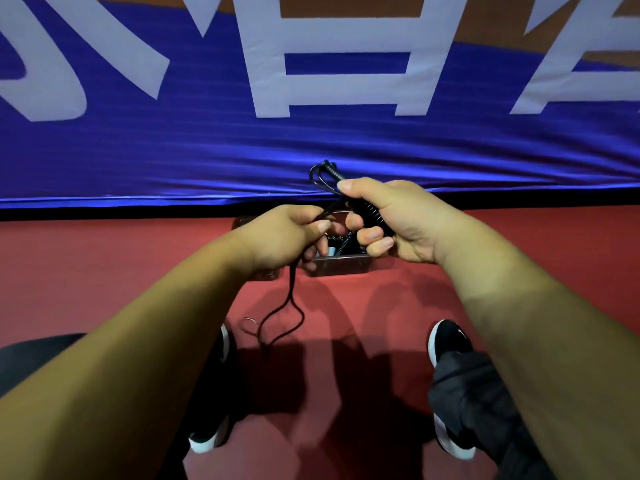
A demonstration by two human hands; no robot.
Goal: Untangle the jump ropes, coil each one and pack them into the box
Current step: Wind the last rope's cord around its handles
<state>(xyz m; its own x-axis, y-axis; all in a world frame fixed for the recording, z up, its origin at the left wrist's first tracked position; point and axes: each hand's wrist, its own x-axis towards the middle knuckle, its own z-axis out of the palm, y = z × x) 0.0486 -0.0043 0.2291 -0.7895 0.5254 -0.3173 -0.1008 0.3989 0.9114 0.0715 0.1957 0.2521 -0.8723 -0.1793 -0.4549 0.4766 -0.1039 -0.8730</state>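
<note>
Head view: at frame centre, the right hand clenches the ribbed handles of a thin black jump rope. The left hand pinches its cord, whose loop dangles toward the red floor. Just behind the hands sits a clear plastic box.

I see a black jump rope: ribbed handle in the right hand, small loops poking above it, cord dangling slack from the left hand. The clear box sits on the floor right beneath, dark rope inside
</note>
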